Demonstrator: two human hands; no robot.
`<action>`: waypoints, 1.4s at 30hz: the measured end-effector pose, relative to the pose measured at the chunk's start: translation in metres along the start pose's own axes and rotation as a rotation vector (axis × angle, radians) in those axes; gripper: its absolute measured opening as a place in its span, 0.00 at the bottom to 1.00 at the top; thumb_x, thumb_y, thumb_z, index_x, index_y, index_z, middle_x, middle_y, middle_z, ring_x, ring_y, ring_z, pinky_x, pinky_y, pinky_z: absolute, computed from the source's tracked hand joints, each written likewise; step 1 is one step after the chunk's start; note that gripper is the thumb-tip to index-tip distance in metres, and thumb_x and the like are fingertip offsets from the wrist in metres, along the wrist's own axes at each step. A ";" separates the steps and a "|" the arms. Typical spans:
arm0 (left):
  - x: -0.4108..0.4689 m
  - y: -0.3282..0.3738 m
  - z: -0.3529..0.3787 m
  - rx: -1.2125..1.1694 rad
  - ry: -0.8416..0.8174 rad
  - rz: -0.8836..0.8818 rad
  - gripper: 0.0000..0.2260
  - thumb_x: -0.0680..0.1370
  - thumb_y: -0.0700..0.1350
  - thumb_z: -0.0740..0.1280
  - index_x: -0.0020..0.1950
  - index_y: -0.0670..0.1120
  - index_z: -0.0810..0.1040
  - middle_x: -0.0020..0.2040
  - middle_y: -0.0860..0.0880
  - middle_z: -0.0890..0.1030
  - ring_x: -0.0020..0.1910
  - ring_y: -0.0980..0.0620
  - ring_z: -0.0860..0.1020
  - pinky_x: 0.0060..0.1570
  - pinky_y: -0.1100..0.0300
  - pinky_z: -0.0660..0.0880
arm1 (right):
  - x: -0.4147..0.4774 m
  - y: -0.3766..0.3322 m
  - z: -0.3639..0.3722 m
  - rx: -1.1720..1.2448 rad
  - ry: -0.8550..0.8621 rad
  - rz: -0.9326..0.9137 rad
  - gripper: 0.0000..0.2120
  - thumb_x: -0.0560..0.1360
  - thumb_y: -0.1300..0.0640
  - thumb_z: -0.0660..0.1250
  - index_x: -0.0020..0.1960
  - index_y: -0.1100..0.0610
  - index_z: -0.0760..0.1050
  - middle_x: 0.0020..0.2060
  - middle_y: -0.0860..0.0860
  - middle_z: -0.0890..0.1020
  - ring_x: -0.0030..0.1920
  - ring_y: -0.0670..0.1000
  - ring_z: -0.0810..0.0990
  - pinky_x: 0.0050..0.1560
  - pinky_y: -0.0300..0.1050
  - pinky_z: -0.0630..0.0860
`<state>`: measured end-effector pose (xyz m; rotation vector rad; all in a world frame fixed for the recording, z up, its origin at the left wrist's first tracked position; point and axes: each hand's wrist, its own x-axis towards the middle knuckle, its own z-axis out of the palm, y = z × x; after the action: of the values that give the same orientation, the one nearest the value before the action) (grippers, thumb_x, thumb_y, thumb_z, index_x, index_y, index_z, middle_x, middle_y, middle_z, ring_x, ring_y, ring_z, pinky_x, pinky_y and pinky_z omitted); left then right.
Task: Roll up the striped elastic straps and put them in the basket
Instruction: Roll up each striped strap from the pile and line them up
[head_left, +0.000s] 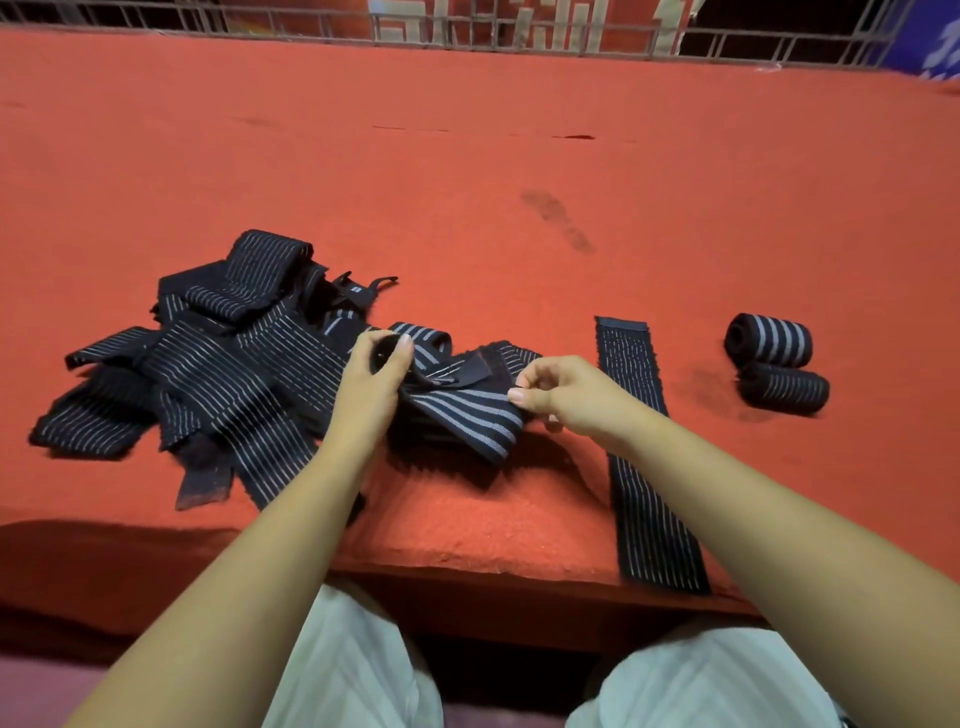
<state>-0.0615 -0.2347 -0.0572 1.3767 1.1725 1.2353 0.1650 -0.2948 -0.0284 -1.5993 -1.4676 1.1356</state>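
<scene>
Both bare forearms extended forward, converging. Left hand (376, 376) curled, gripping striped strap (462, 410); right hand (563, 395) pinches same strap, thumb against fingers.
</scene>
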 end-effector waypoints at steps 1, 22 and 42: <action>-0.002 0.000 0.002 0.099 -0.017 0.024 0.09 0.77 0.58 0.70 0.52 0.56 0.78 0.52 0.54 0.81 0.55 0.59 0.78 0.61 0.53 0.73 | -0.004 0.001 0.001 -0.026 0.002 0.006 0.06 0.78 0.58 0.71 0.43 0.57 0.76 0.32 0.50 0.75 0.30 0.46 0.71 0.33 0.39 0.68; -0.010 -0.027 0.029 1.125 -0.154 0.581 0.15 0.77 0.52 0.57 0.44 0.47 0.80 0.40 0.50 0.81 0.41 0.44 0.79 0.43 0.50 0.72 | -0.008 0.042 0.021 -0.144 0.104 0.025 0.08 0.74 0.57 0.75 0.44 0.60 0.79 0.31 0.48 0.75 0.30 0.44 0.70 0.35 0.39 0.67; -0.008 0.083 0.018 -0.260 -0.225 0.017 0.13 0.84 0.41 0.62 0.39 0.47 0.70 0.35 0.49 0.80 0.33 0.55 0.79 0.31 0.64 0.75 | -0.016 -0.057 0.014 0.253 0.099 -0.200 0.11 0.77 0.58 0.72 0.58 0.57 0.80 0.45 0.51 0.83 0.33 0.49 0.78 0.32 0.42 0.74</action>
<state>-0.0380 -0.2537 0.0223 1.2931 0.8152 1.1652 0.1301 -0.3034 0.0205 -1.2867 -1.3280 1.0644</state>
